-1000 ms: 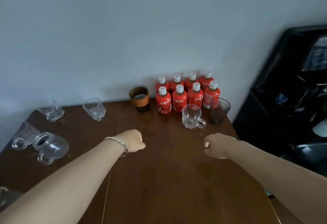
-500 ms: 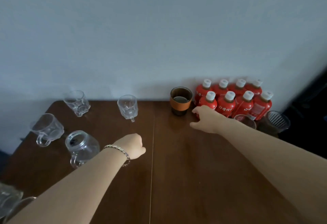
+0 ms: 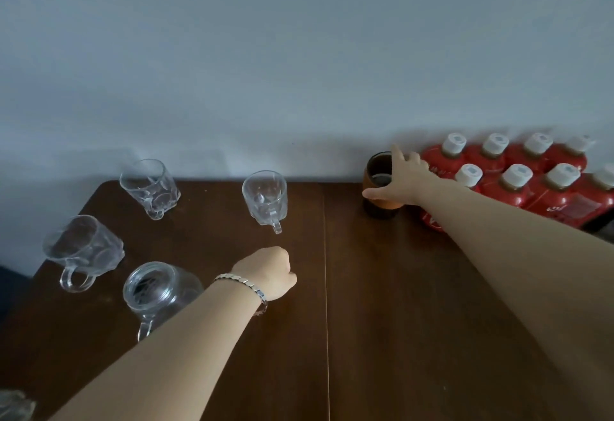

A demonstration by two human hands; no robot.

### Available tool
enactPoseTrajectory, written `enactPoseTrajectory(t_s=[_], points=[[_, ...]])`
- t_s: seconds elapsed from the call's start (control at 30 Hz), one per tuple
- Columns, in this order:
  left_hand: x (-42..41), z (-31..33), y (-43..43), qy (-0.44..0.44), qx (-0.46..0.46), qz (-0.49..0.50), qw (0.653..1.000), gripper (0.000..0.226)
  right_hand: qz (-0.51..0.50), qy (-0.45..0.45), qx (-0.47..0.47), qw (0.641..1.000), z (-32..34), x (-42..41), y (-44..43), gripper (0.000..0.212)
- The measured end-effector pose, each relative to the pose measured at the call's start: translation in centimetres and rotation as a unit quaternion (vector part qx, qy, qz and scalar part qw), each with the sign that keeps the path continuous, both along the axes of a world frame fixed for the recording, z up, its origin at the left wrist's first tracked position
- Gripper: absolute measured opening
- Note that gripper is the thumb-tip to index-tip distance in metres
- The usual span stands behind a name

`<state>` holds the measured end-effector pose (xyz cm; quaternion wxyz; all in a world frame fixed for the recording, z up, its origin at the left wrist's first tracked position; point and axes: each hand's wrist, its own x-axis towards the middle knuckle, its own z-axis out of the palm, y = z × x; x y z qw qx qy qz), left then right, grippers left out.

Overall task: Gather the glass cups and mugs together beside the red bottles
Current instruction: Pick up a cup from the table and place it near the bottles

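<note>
Head view: my right hand (image 3: 407, 181) wraps the orange-sleeved dark glass cup (image 3: 377, 171) beside the red plastic bottles (image 3: 518, 188); my left hand (image 3: 269, 271) is fisted and empty. I reckon the clear glass mugs (image 3: 265, 198) need fetching next.

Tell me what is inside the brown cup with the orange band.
The cup shows a dark inside with a pale, shiny level low down, perhaps liquid. The right hand wraps its right side and covers part of the mouth, so the rest is hidden.
</note>
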<state>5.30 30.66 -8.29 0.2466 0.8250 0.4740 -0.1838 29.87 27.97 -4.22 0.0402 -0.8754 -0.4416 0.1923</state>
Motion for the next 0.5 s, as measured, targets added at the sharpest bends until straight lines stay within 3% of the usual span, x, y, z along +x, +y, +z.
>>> enactPoseTrajectory(t_s=[0.2, 0.5], points=[[-0.9, -0.7, 0.0, 0.015, -0.003, -0.008, 1.0, 0.021, -0.022, -0.011, 0.078, 0.997, -0.9, -0.4, -1.5, 0.094], [-1.0, 0.3, -2.6, 0.019, -0.006, -0.014, 1.0, 0.029, 0.022, 0.001, 0.011, 1.0, -0.1, -0.9, -12.2, 0.109]])
